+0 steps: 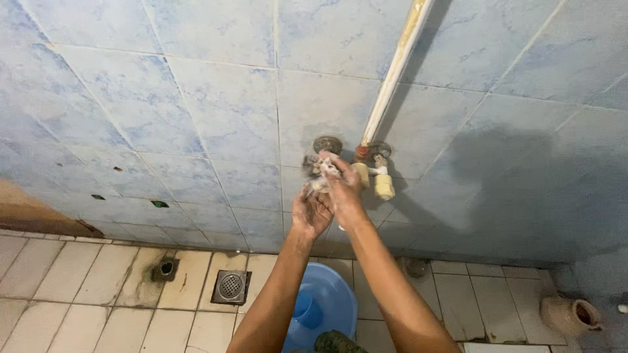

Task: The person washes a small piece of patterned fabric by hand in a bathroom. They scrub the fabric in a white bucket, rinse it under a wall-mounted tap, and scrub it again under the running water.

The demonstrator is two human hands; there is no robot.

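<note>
Gripping wall tap (325, 171), right hand (341, 189) above, left hand (310, 212) below.

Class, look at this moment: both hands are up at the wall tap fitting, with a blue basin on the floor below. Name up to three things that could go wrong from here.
1. The right hand and left hand crowd the tap fitting; wet fingers might slip off it.
2. If the fitting loosens, water could spray past the blue basin onto the floor tiles.
3. The yellowed valve and thin wall pipe sit close by; a knock might strain them.
</note>
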